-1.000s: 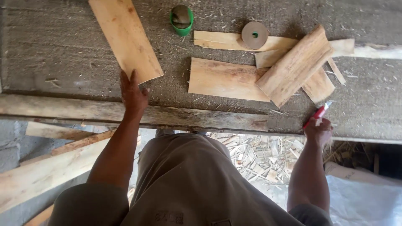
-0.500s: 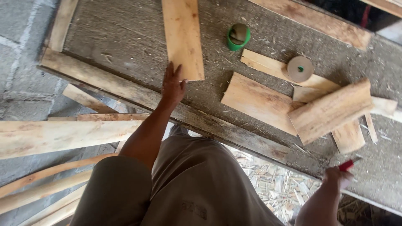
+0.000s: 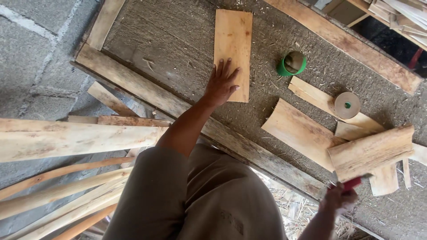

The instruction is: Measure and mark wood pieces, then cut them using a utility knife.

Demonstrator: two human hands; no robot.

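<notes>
My left hand [image 3: 221, 83] lies flat with spread fingers on the near end of a pale wooden board [image 3: 233, 49], which rests on a rough grey worktable [image 3: 173, 40]. My right hand [image 3: 339, 198] is at the table's near edge, low on the right, closed around a red-handled tool [image 3: 351, 183] whose working end I cannot make out. Just beyond that hand sits a pile of curved wood slabs [image 3: 371, 151], with a wider slab [image 3: 302, 133] to its left.
A green tape roll [image 3: 292, 64] and a brown tape roll [image 3: 347, 105] sit on the table. A weathered plank [image 3: 147, 91] frames the table's near edge. Long pale poles and planks [image 3: 66, 138] lean at the left. Wood scraps [image 3: 289, 209] litter the ground below.
The view has swung, shifting the table right and tilting it. My left hand has slid up onto the board's end, fingers spread. The right hand still grips the red tool.
</notes>
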